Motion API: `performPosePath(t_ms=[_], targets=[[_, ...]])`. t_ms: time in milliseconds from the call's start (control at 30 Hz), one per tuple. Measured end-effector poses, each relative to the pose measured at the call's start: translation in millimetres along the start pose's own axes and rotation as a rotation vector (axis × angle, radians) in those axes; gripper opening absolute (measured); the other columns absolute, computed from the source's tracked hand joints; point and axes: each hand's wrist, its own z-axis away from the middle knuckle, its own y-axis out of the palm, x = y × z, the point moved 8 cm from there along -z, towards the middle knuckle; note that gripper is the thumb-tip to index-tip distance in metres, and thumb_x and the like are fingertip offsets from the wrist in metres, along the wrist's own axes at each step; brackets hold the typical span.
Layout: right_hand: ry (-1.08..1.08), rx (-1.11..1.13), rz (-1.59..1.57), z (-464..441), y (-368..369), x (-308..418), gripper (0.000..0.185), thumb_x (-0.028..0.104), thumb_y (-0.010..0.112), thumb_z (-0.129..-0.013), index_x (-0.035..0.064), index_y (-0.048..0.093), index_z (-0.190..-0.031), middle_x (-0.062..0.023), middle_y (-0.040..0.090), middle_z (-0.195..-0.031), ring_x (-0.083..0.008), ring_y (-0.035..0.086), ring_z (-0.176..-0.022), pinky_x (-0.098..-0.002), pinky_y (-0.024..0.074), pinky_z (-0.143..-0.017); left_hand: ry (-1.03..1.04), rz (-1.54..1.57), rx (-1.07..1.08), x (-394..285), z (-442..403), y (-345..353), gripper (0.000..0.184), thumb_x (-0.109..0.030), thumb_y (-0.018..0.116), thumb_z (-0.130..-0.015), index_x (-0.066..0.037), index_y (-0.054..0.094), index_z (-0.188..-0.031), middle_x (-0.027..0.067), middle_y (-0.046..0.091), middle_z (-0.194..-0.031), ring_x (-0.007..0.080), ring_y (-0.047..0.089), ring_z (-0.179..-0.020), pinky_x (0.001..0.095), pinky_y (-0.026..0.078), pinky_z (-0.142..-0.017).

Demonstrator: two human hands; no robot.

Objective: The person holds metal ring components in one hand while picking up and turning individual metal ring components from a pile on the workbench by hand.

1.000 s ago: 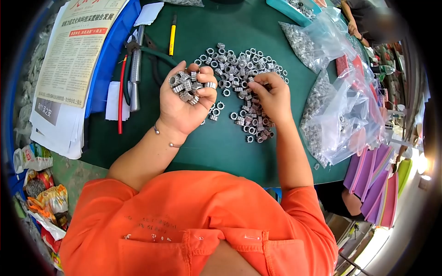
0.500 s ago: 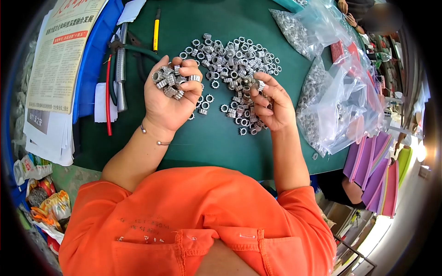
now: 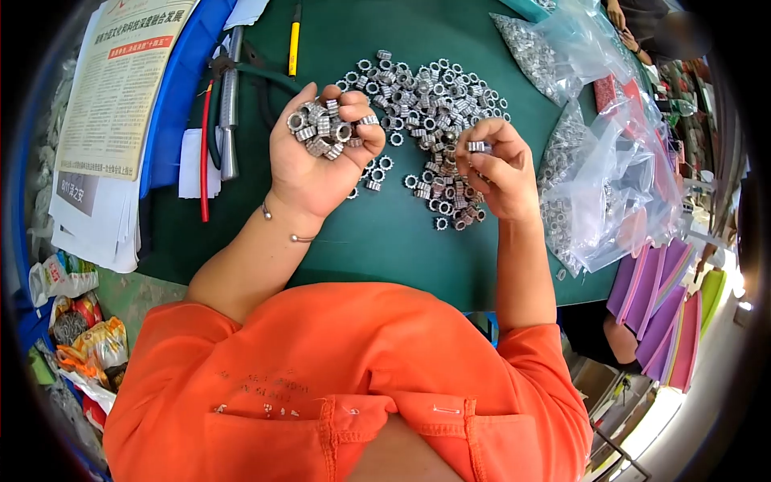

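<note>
Several small toothed metal rings (image 3: 324, 128) lie heaped in my left hand (image 3: 317, 165), palm up with its fingers curled around them. My right hand (image 3: 507, 173) pinches a single metal ring (image 3: 479, 147) between thumb and fingers, just above the right side of the pile. Beneath and behind my hands spreads a loose pile of the same toothed metal rings (image 3: 434, 92) on the green table (image 3: 377, 257). Part of the pile is hidden by my right hand.
Clear plastic bags of rings (image 3: 562, 193) lie at the right. On the left are a yellow-handled tool (image 3: 295, 48), a red rod (image 3: 205, 161), dark-handled pliers (image 3: 261, 68), a metal tube (image 3: 229, 120) and a blue bin (image 3: 173, 96) with newspaper (image 3: 120, 88). Another person's hand (image 3: 617, 16) shows top right.
The whole view has shifted, so the table things appear further right and slightly higher. My right hand's fingers have turned, and the pinched ring now shows side-on. My left hand still cradles its rings.
</note>
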Motion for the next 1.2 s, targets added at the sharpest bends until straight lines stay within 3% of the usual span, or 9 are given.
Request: performPosePath(t_ms=[167, 200, 267, 333, 467, 567, 867, 1167, 1200], targets=[[0.063, 0.111, -0.151, -15.5, 19.9, -6.1, 0.012, -0.002, 0.057, -0.076, 0.0023, 0.052, -0.086, -0.0063, 0.053, -0.071, -0.0115, 0.05, -0.062, -0.0173, 0.0261, -0.037, 0.037, -0.033, -0.018, -3.3, -0.5, 1.3, 0.024, -0.023, 0.042, -0.091, -0.005, 0.055, -0.082, 0.0062, 0.047, -0.079, 0.0153, 0.051, -0.074, 0.0329, 0.041, -0.071], [0.088, -0.055, 0.134, -15.2, 12.9, -8.3, 0.009, -0.001, 0.062, -0.076, -0.0002, 0.057, -0.083, -0.0039, 0.053, -0.065, -0.0126, 0.051, -0.06, -0.0218, 0.0326, -0.04, 0.044, -0.025, -0.016, -4.2, -0.2, 2.9, 0.024, -0.023, 0.042, -0.091, -0.005, 0.055, -0.082, 0.0061, 0.048, -0.079, 0.0147, 0.051, -0.073, 0.0328, 0.041, -0.071], [-0.391, 0.006, 1.073, -13.5, 33.1, 13.8, 0.012, 0.003, 0.066, -0.073, 0.0025, 0.063, -0.084, -0.0088, 0.057, -0.069, -0.0214, 0.056, -0.061, -0.0286, 0.0439, -0.051, 0.052, -0.017, -0.016, -6.5, 0.0, 3.1, 0.024, -0.023, 0.042, -0.092, -0.005, 0.055, -0.081, 0.006, 0.048, -0.078, 0.0141, 0.051, -0.073, 0.0327, 0.041, -0.072], [-0.387, -0.04, 1.283, -8.7, 36.7, 10.5, 0.014, 0.003, 0.068, -0.072, 0.0028, 0.063, -0.085, -0.0109, 0.057, -0.075, -0.0258, 0.056, -0.064, -0.0319, 0.0462, -0.061, 0.058, -0.009, 0.007, -8.6, -0.7, 4.1, 0.025, -0.023, 0.041, -0.092, -0.005, 0.055, -0.081, 0.0062, 0.048, -0.078, 0.0138, 0.051, -0.072, 0.0324, 0.041, -0.071], [-0.379, -0.057, 1.039, -7.5, 29.2, 16.6, 0.012, 0.003, 0.068, -0.073, 0.0015, 0.063, -0.084, -0.0059, 0.057, -0.074, -0.0202, 0.056, -0.063, -0.029, 0.0462, -0.06, 0.068, -0.015, -0.016, -8.9, -0.3, 4.1, 0.025, -0.023, 0.04, -0.092, -0.005, 0.054, -0.08, 0.0064, 0.048, -0.078, 0.014, 0.051, -0.071, 0.0325, 0.041, -0.071], [0.237, -0.087, 0.273, -1.2, 5.6, -15.9, 0.012, 0.005, 0.064, -0.081, -0.0017, 0.061, -0.09, 0.0004, 0.056, -0.076, -0.0044, 0.046, -0.057, -0.0191, 0.0349, -0.043, 0.069, -0.022, -0.025, -8.6, -0.8, 3.2, 0.026, -0.023, 0.04, -0.092, -0.005, 0.054, -0.08, 0.0063, 0.048, -0.078, 0.014, 0.051, -0.071, 0.0326, 0.041, -0.071], [0.282, 0.124, -0.368, 8.4, 19.9, -23.7, 0.016, 0.003, 0.056, -0.085, -0.0029, 0.057, -0.101, -0.0094, 0.059, -0.079, -0.0046, 0.038, -0.051, -0.0147, 0.0263, -0.038, 0.059, -0.004, 0.05, -10.5, -1.5, 4.6, 0.019, -0.021, 0.041, -0.091, -0.004, 0.05, -0.088, 0.0064, 0.045, -0.083, 0.0146, 0.051, -0.075, 0.0334, 0.04, -0.074], [0.188, 0.306, -0.588, 3.7, 25.3, -17.5, 0.02, 0.002, 0.049, -0.079, -0.0037, 0.056, -0.097, -0.0191, 0.056, -0.093, -0.0105, 0.045, -0.057, -0.0167, 0.03, -0.036, 0.067, 0.01, -0.006, -12.7, -0.8, 5.9, 0.024, -0.023, 0.043, -0.091, -0.006, 0.054, -0.08, 0.0054, 0.048, -0.077, 0.0138, 0.052, -0.072, 0.0315, 0.041, -0.068], [0.184, 0.218, -0.503, 0.3, 20.4, -18.2, 0.013, 0.002, 0.054, -0.079, -0.0028, 0.058, -0.091, -0.0148, 0.057, -0.081, -0.0103, 0.047, -0.058, -0.0174, 0.0292, -0.036, 0.031, 0.069, 0.012, -12.7, -0.6, 8.0, 0.024, -0.024, 0.043, -0.091, -0.006, 0.055, -0.08, 0.0052, 0.048, -0.078, 0.0134, 0.051, -0.071, 0.0294, 0.039, -0.062]])
